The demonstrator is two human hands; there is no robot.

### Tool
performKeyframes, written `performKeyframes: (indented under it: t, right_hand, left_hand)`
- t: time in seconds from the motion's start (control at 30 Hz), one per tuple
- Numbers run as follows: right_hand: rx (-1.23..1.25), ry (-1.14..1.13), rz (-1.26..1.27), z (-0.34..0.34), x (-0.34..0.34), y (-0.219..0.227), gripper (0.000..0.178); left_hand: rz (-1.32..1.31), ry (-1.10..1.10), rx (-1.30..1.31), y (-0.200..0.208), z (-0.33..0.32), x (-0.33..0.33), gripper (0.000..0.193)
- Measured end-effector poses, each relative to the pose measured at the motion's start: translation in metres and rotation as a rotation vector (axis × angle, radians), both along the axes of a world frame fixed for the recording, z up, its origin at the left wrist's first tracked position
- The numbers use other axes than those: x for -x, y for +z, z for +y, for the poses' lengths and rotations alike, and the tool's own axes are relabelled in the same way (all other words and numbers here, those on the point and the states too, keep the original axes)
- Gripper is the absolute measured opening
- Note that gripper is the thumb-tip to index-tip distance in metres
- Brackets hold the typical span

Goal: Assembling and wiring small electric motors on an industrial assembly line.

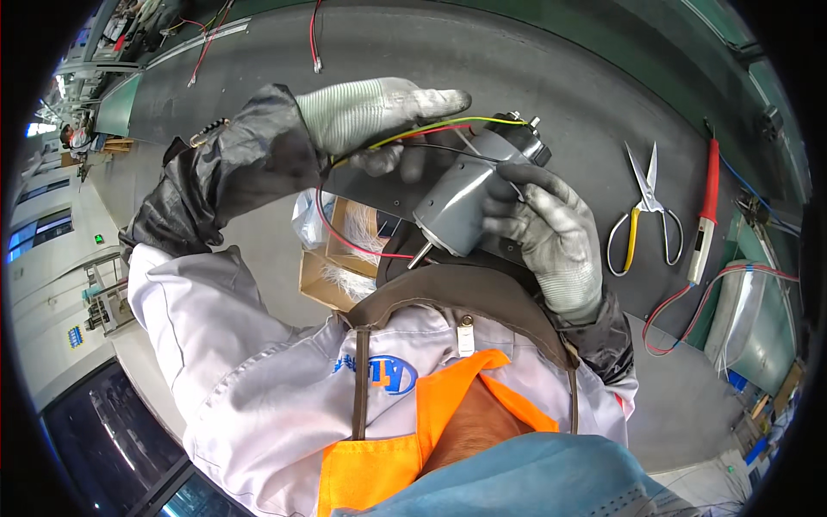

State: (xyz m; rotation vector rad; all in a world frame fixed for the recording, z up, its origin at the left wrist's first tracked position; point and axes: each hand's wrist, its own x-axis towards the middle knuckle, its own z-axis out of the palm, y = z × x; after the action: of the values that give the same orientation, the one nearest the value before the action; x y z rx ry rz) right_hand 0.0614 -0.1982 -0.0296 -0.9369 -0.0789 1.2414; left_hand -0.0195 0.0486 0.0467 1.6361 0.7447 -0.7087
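A grey cylindrical electric motor (461, 202) is tilted over the near edge of the workbench, its shaft pointing down toward me and its black end cap (527, 142) up to the right. My right hand (556, 228), in a grey-white glove, grips the motor's right side. Yellow-green, red and black wires (431, 129) leave the cap end and run left across my gloved left hand (388, 125). That hand is closed around them, with one finger stretched out to the right; its exact grip is partly hidden. A red wire (326, 215) loops down toward the motor's shaft end.
Scissors (642, 207) with one yellow handle lie on the dark bench (586, 103) at right. Beside them is a red-and-white corded tool (708, 202). Open cardboard boxes (319, 280) of thin white strands stand below the bench edge. Loose wire leads (315, 43) lie at the back.
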Motion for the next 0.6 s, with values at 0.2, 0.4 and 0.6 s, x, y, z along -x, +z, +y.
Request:
performKeyframes:
  t: [0.2, 0.4, 0.6]
  right_hand:
    - [-0.076, -0.059, -0.157, 0.017, 0.017, 0.012, 0.037]
    - [-0.012, -0.103, -0.722, 0.028, 0.01, 0.016, 0.031]
    - [0.046, -0.264, -0.804, 0.038, -0.007, 0.039, 0.03]
  left_hand:
    - [-0.266, 0.2, 0.125, -0.036, -0.004, 0.021, 0.044]
    - [-0.392, 0.509, -0.043, -0.034, -0.028, 0.004, 0.024]
    - [-0.614, 0.53, -0.003, -0.037, -0.044, 0.007, 0.024]
